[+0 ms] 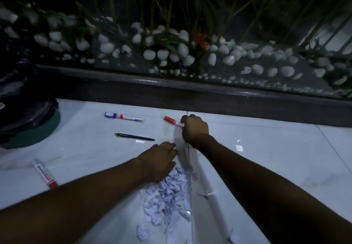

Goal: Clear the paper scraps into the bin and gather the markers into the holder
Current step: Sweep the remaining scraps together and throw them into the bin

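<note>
Head view. Our right hand (194, 128) is clenched around a red marker (172, 121); our left hand (159, 160) lies flat and released at the top of the paper scraps (167, 196) on the tiled floor (266, 158). We judge the scraps light and easily scattered, best scooped together. The markers look stiff and smooth: grip them mid-barrel. A blue marker (124, 117), a pen (134, 137) and a second red marker (44, 173) lie apart; the bin (28, 114) stands at left.

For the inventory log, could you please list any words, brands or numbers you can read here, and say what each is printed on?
No text can be read with confidence.
Blue marker: red-and-white label, print blurred.
Near red marker: dark print along the white barrel, too small to read.
Far red marker, at the right hand: no legible print.
Dark pen: no readable marking.
Paper scraps: faint lines only.
</note>
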### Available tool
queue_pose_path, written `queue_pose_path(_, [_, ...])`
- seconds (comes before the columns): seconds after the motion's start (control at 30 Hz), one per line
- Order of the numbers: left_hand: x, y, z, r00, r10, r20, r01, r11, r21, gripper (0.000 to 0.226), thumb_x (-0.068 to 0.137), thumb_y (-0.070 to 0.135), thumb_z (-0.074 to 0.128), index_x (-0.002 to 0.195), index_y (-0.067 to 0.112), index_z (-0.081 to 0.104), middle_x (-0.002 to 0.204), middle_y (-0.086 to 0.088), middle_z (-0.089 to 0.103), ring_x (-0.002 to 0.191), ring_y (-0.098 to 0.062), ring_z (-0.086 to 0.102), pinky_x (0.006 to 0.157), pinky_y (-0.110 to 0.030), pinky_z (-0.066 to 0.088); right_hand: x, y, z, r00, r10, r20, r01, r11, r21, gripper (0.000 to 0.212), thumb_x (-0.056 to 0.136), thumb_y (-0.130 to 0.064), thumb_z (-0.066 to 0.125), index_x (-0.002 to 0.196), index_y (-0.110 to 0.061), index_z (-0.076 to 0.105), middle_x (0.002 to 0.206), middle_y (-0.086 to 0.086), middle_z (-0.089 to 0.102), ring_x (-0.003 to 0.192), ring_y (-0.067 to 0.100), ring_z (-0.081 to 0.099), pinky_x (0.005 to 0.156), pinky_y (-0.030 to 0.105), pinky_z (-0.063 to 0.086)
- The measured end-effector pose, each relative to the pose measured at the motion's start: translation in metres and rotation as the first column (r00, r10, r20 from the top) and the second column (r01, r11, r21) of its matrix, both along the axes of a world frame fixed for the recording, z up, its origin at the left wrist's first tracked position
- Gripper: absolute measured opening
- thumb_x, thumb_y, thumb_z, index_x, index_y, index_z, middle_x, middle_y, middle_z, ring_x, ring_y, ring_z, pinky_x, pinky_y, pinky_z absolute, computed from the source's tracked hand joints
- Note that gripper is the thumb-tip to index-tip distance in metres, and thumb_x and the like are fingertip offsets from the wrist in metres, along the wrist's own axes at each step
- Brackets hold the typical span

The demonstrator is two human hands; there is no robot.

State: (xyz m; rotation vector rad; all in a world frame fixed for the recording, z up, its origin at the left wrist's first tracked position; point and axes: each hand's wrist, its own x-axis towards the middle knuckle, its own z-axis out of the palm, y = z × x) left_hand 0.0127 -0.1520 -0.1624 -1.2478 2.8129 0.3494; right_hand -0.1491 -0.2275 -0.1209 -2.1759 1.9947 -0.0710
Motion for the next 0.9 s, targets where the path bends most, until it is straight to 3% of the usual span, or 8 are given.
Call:
queue_pose_path(0.13, [0.009, 0.001, 0.003, 0.999, -0.019, -0.026, 0.020, 0.999, 0.033, 0.054, 0.095, 0.041, 0.027, 0.134, 0.007, 0.045, 0.147, -0.018, 0.038, 0.134, -0.032, 0.036, 0.109, -0.045, 0.035, -0.008, 0.009, 0.000, 0.998, -0.067, 0.011, 0.067, 0.998, -0.007, 0.031, 0.088, -0.015, 0.060, 0.119, -0.017, 0.061, 0.113, 0.008, 0.064, 0.101, 0.026, 0.059, 0.088, 0.039, 0.051])
queue_pose_path(0.23, [0.010, 0.005, 0.004, 0.988, -0.052, -0.144, 0.049, 0.999, -0.023, 0.051, 0.089, 0.041, 0.024, 0.107, 0.005, 0.057, 0.114, -0.017, 0.058, 0.106, -0.033, 0.054, 0.087, -0.045, 0.049, -0.046, 0.040, 0.004, 0.971, -0.217, 0.096, 0.219, 0.976, -0.011, 0.034, 0.089, -0.013, 0.053, 0.122, -0.017, 0.061, 0.121, 0.009, 0.063, 0.112, 0.029, 0.056, 0.093, 0.037, 0.049])
queue_pose_path(0.3, [0.007, 0.007, 0.003, 0.977, -0.066, -0.201, 0.052, 0.996, -0.072, 0.046, 0.086, 0.037, 0.029, 0.099, 0.005, 0.058, 0.098, -0.016, 0.059, 0.093, -0.033, 0.056, 0.075, -0.045, 0.052, -0.076, 0.073, 0.002, 0.948, -0.310, 0.077, 0.308, 0.951, 0.030, 0.037, 0.089, -0.015, 0.050, 0.125, -0.017, 0.059, 0.124, 0.012, 0.059, 0.119, 0.032, 0.051, 0.096, 0.037, 0.046])
queue_pose_path(0.4, [-0.004, 0.009, 0.003, 0.974, -0.092, -0.207, 0.075, 0.993, -0.091, 0.046, 0.084, 0.035, 0.030, 0.104, 0.005, 0.059, 0.102, -0.015, 0.061, 0.094, -0.032, 0.057, 0.077, -0.044, 0.052, -0.103, 0.124, -0.005, 0.926, -0.376, -0.040, 0.378, 0.921, 0.097, 0.033, 0.082, -0.012, 0.052, 0.114, -0.009, 0.059, 0.118, 0.018, 0.055, 0.114, 0.039, 0.050, 0.093, 0.040, 0.046])
queue_pose_path(0.5, [-0.015, 0.010, -0.002, 0.955, -0.177, -0.238, 0.153, 0.982, -0.114, 0.042, 0.085, 0.027, 0.034, 0.105, 0.002, 0.061, 0.101, -0.015, 0.063, 0.092, -0.031, 0.059, 0.079, -0.043, 0.053, -0.094, 0.155, -0.009, 0.944, -0.323, -0.063, 0.329, 0.934, 0.136, 0.027, 0.079, -0.005, 0.053, 0.105, -0.002, 0.055, 0.117, 0.021, 0.046, 0.109, 0.040, 0.047, 0.091, 0.042, 0.047])
queue_pose_path(0.73, [-0.027, 0.015, 0.002, 0.949, -0.167, -0.266, 0.157, 0.986, -0.059, 0.049, 0.086, 0.034, 0.028, 0.107, 0.007, 0.062, 0.104, -0.010, 0.064, 0.097, -0.027, 0.059, 0.086, -0.040, 0.051, -0.022, 0.201, -0.009, 0.996, -0.003, 0.085, -0.008, 0.992, 0.125, 0.039, 0.080, -0.001, 0.053, 0.119, 0.003, 0.054, 0.118, 0.023, 0.047, 0.106, 0.039, 0.046, 0.090, 0.043, 0.042])
queue_pose_path(0.83, [-0.027, 0.025, 0.005, 0.930, -0.185, -0.318, 0.171, 0.983, -0.072, 0.050, 0.086, 0.034, 0.032, 0.111, 0.003, 0.062, 0.108, -0.013, 0.065, 0.099, -0.029, 0.061, 0.086, -0.038, 0.052, -0.036, 0.208, -0.003, 0.980, -0.186, 0.075, 0.180, 0.980, 0.078, 0.050, 0.079, -0.002, 0.054, 0.129, -0.002, 0.049, 0.128, 0.018, 0.046, 0.116, 0.035, 0.044, 0.098, 0.039, 0.041])
queue_pose_path(0.9, [-0.034, 0.032, 0.009, 0.935, -0.155, -0.318, 0.150, 0.988, -0.041, 0.058, 0.086, 0.041, 0.032, 0.122, 0.004, 0.058, 0.120, -0.014, 0.062, 0.110, -0.030, 0.058, 0.094, -0.038, 0.049, -0.055, 0.216, -0.001, 0.935, -0.352, 0.038, 0.350, 0.935, 0.054, 0.046, 0.080, -0.007, 0.056, 0.126, -0.005, 0.049, 0.129, 0.014, 0.045, 0.119, 0.033, 0.042, 0.097, 0.038, 0.041])
